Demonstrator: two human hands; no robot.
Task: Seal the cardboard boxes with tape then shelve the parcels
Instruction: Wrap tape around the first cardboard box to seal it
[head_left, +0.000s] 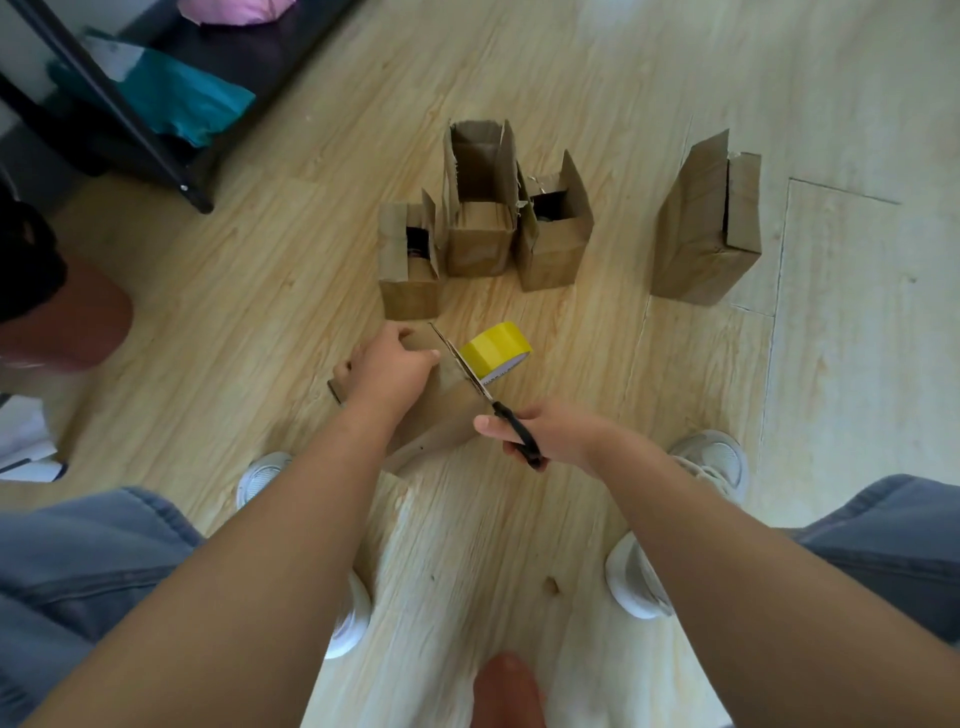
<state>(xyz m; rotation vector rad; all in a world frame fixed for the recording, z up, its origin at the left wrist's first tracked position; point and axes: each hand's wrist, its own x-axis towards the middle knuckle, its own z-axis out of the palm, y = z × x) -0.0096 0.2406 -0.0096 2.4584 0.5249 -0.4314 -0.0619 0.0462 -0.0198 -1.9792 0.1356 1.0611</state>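
Fingers (402, 338) of the left hand (392, 366) curl over the top of a plain brown cardboard box (441, 415) standing on the floor, gripping it. The right hand (550, 431), just beside the box, wraps its fingers round the black handles of scissors (483, 389), whose thin metal blades slant across the box top. A roll of yellow tape (496, 349), smooth and round, sits touching the blades. Beyond it stand three open boxes (480, 234) with ragged flaps, and a larger box (706, 228) stands well apart on the pale wood-grain floor (623, 78).

Tape roll (496, 349) rim print, illegible
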